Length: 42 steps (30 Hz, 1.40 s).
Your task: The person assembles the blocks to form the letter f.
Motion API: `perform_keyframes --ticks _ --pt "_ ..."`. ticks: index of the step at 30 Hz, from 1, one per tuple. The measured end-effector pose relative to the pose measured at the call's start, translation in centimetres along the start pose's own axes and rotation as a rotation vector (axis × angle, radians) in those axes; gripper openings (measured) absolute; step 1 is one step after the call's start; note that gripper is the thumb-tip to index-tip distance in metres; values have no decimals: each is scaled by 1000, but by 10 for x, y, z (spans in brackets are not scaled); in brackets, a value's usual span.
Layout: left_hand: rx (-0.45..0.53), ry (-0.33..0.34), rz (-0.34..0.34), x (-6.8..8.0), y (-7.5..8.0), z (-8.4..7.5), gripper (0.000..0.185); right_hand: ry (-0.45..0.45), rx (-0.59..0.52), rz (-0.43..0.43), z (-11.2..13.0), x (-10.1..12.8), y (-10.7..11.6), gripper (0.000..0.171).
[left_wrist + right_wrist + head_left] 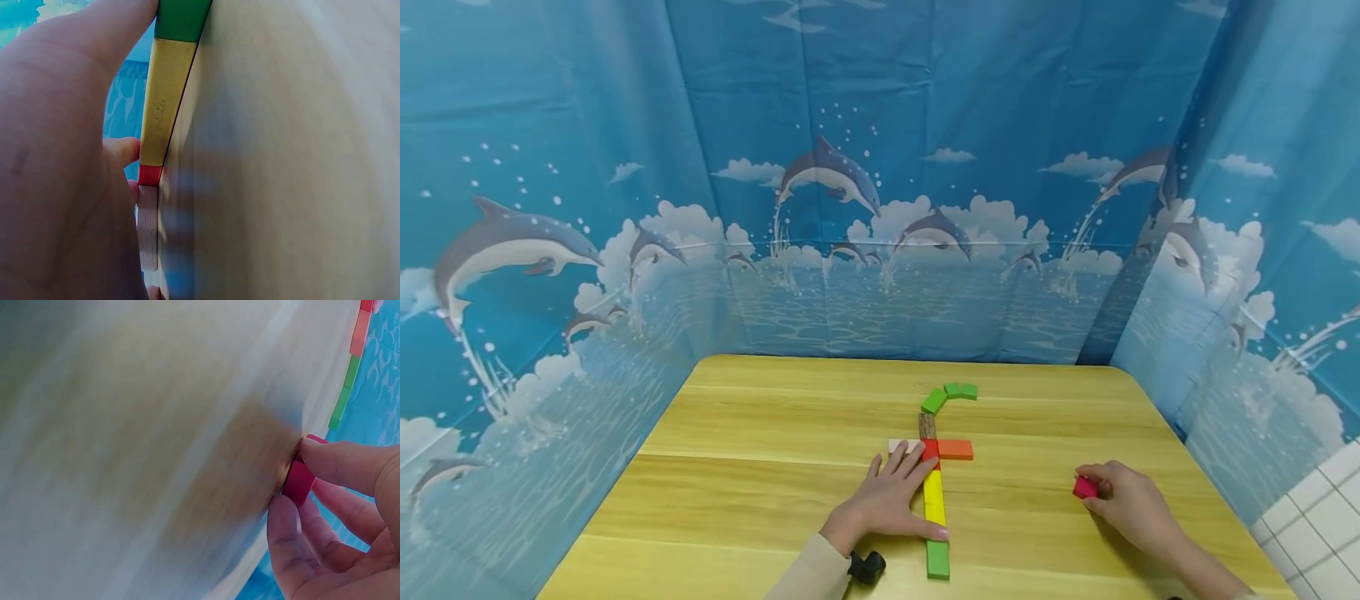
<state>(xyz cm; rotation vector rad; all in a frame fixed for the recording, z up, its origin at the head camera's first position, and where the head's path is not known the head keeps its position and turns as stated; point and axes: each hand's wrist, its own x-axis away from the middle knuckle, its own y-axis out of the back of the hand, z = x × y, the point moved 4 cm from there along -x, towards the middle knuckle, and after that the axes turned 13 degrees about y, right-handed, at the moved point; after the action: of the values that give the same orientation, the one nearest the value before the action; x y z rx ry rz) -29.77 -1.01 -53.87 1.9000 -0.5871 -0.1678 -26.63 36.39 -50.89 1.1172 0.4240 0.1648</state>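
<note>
My left hand (891, 502) rests with fingers spread over a row of flat blocks. Its fingertips touch a pale wooden block (895, 447) and a red block (932, 448); its thumb lies where a yellow block (933, 498) meets a green block (937, 563). An orange block (957, 450) sits right of the red one. Beyond it are a brown block (927, 426) and several green blocks (934, 401) curving right. Out to the right, my right hand (1135, 507) pinches a dark pink block (299, 483) at the tabletop; the thumb partly covers it.
A wooden table (737, 483) carries everything. Blue curtains (880, 308) printed with dolphins hang behind and at both sides. A black device (868, 568) is at the left wrist. White tiles (1318, 517) show at the lower right.
</note>
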Motion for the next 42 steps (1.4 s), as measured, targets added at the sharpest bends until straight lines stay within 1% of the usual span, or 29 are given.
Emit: perform_keyframes --ticks 7,15,20,27,34,42 --pt "-7 3 0 1 0 0 107 -15 -11 -3 2 -4 -3 44" --pt "-6 -2 -1 6 6 1 108 -26 -35 -10 3 -9 -10 44" --pt "-12 -2 0 5 6 1 108 -9 -47 -24 0 -14 -8 44" --pt "-14 -6 -3 3 4 -1 107 11 -33 -40 1 -23 -8 43" --pt "-6 -10 0 2 3 -4 108 30 -27 -80 6 -32 -11 42" --pt "-14 -6 8 1 2 -3 108 43 -33 -117 9 -45 -14 42"
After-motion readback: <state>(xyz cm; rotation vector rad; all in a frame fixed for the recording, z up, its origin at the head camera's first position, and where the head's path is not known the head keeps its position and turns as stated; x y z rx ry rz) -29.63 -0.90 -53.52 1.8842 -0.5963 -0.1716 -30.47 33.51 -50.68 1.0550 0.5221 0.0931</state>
